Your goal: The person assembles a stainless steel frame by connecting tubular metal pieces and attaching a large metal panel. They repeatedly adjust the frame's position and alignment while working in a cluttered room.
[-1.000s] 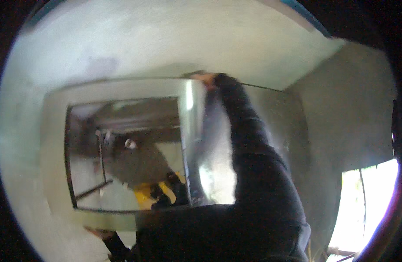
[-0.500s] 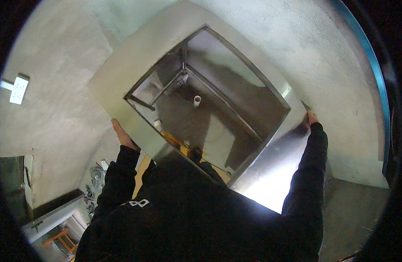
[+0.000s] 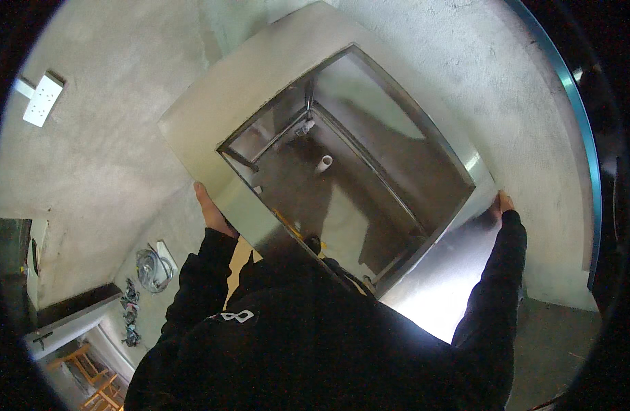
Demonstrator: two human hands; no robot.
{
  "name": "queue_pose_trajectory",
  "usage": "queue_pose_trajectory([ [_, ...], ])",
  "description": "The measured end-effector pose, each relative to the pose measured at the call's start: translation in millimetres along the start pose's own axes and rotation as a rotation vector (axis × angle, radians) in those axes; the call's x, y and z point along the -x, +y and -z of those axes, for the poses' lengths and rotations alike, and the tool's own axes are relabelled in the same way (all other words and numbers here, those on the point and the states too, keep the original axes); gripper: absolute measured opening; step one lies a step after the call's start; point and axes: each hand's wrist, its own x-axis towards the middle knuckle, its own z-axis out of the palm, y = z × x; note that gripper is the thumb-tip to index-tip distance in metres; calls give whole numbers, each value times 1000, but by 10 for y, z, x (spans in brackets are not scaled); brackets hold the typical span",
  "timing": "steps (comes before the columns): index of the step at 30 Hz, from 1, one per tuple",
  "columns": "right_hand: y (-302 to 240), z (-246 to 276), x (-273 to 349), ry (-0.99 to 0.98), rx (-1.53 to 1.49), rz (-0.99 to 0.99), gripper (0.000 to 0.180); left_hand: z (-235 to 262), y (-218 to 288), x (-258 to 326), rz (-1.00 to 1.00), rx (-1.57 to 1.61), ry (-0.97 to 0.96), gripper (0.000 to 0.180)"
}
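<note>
A stainless steel counter frame [image 3: 260, 65] with a large rectangular opening fills the middle of the view, turned cornerwise to me. My left hand [image 3: 214, 211] is closed on its left edge, the thumb showing and the other fingers hidden behind the metal. At the right edge, my right hand [image 3: 506, 201] grips the rim, mostly hidden by its sleeve and the frame. Metal bars [image 3: 370, 168] of the understructure show through the opening. Below them a short white pipe [image 3: 324, 164] stands up from the dark floor.
Bare plaster walls stand close behind and on both sides. A white socket strip [image 3: 43, 99] is fixed at the left. Coiled cable [image 3: 151, 269] and dark bundles [image 3: 130, 312] lie at the lower left, near orange-brown wooden furniture [image 3: 89, 366]. A blue-edged panel [image 3: 581, 113] runs along the right.
The counter frame and both hands have shifted right and slightly down in the picture. The socket strip has risen in view as the head view turned. Both hands keep their hold.
</note>
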Motion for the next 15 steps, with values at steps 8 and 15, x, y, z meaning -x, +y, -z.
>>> queue_pose_trajectory([
  [8,524,-37,-298,264,210,300,46,135,-55,-78,-10,-11,-1,60],
  [15,395,-708,-301,293,490,756,19,122,-43,59,-116,-55,0,59],
])
